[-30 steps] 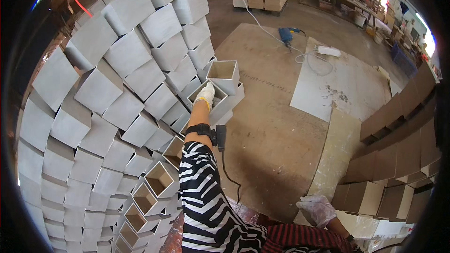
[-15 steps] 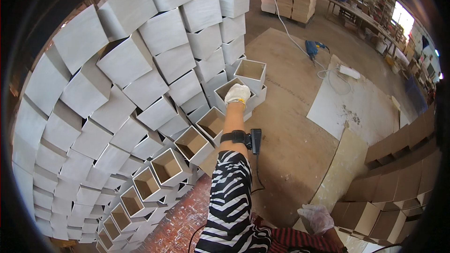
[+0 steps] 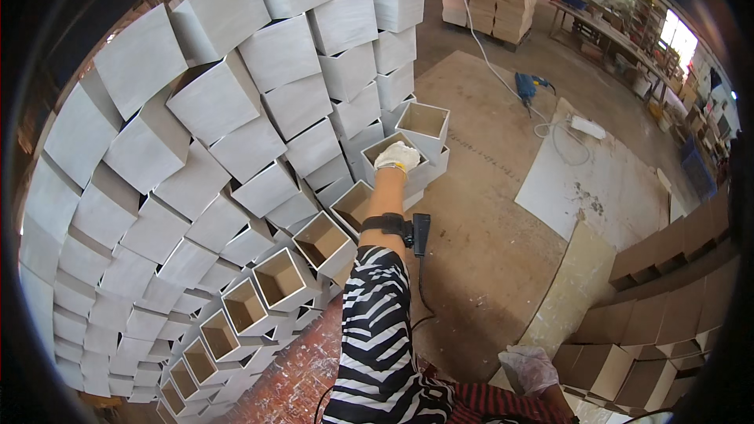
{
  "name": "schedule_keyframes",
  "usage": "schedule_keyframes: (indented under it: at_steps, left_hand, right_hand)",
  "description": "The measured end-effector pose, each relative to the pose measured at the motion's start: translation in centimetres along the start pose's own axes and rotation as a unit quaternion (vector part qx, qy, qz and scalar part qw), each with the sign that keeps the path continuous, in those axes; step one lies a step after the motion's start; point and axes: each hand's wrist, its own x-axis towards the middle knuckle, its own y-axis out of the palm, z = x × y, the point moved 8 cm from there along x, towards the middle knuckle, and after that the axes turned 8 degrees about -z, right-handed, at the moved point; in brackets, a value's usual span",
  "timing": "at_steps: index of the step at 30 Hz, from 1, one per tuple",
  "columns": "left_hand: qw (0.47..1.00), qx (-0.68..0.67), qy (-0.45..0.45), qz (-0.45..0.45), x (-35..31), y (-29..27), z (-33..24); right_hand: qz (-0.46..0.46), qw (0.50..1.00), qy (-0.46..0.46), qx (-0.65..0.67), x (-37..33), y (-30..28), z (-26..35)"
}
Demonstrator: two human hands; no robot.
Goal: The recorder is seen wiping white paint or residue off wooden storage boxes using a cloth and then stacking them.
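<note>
My left hand (image 3: 397,156), in a pale knit glove, reaches forward and is closed on the rim of an open-topped box (image 3: 375,160) with white outer walls and a brown inside. The fingertips are partly hidden inside the box. Just beyond it stands another such box (image 3: 425,119), its open side up. A black strap with a small device (image 3: 420,234) and cable circles my left wrist. At the lower right is my right hand (image 3: 531,367) in a loose whitish glove, near brown boxes; its fingers are too indistinct to read.
A tall stack of white boxes (image 3: 275,51) fills the left. A row of open boxes (image 3: 284,276) runs along its foot. Brown boxes (image 3: 591,365) stand at lower right. On the floor are a blue power tool (image 3: 528,88), a cable and a white sheet (image 3: 581,180).
My left forearm has shifted slightly left, while the hand stays at the same box. The view has moved a little; the right hand looks nearly unchanged.
</note>
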Motion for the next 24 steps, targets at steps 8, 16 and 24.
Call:
schedule_keyframes:
  at_steps: [8, 16, 24]
  left_hand:
    - [0.990, 0.041, 0.122, 0.054, 1.9, 0.8, 3.2]
    - [0.999, -0.030, 0.007, 0.041, 3.2, 1.7, 4.1]
    - [0.999, -0.030, -0.018, 0.042, -1.1, -2.8, 0.3]
  right_hand:
    - [0.064, 0.975, 0.131, 0.166, -1.2, 3.5, -3.3]
    - [0.054, 0.996, 0.054, 0.053, -0.8, 3.0, -2.7]
    - [0.023, 0.998, 0.036, 0.052, -1.3, 3.0, -3.4]
